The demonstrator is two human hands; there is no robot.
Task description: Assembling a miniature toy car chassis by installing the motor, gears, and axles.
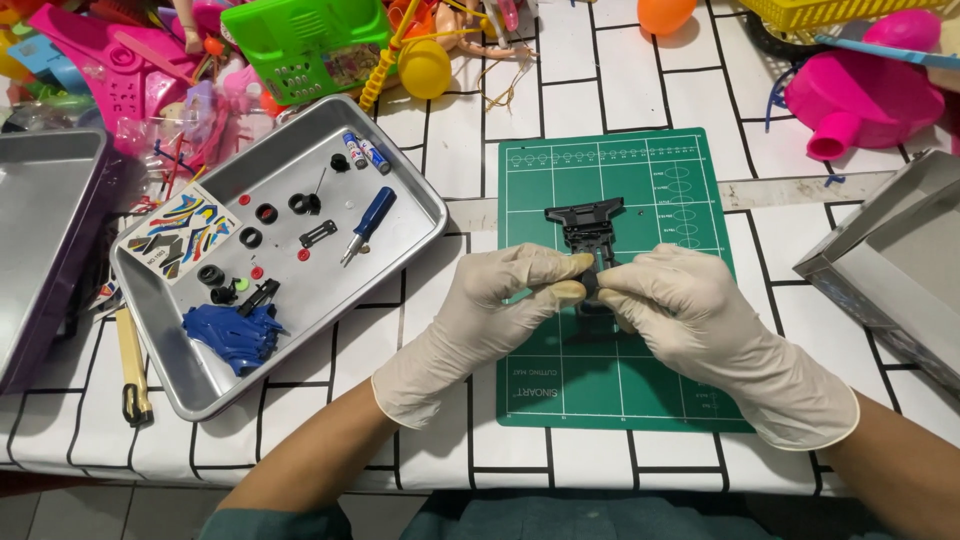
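Observation:
Both hands wear pale latex gloves and meet over a green cutting mat (640,380). My left hand (490,310) and my right hand (690,310) pinch the near end of a black plastic toy chassis (585,225) that lies on the mat, its far end pointing away from me. Fingertips of both hands close on the part between them, hiding its near half.
A metal tray (400,170) to the left holds a blue screwdriver (368,224), several small black tyres, two batteries, a sticker sheet and a blue car body (235,335). Another tray (40,250) is at far left, a metal box (890,270) at right, bright plastic toys along the back.

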